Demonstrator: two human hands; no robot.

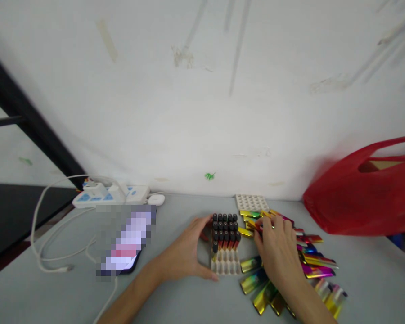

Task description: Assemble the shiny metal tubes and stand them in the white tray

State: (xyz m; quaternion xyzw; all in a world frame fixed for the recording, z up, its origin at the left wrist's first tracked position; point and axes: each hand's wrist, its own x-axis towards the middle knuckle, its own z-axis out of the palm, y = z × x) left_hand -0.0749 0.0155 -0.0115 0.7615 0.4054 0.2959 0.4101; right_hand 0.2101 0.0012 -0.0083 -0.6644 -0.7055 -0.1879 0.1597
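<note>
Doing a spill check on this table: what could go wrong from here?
1. The left hand curves around the left side of the tray; a bump might jolt the black-topped pieces standing in it.
2. The right hand is among loosely overlapping shiny pieces, so lifting one could drag its neighbours.
3. The right forearm passes close to the yellowish pieces at lower right and may knock them.
</note>
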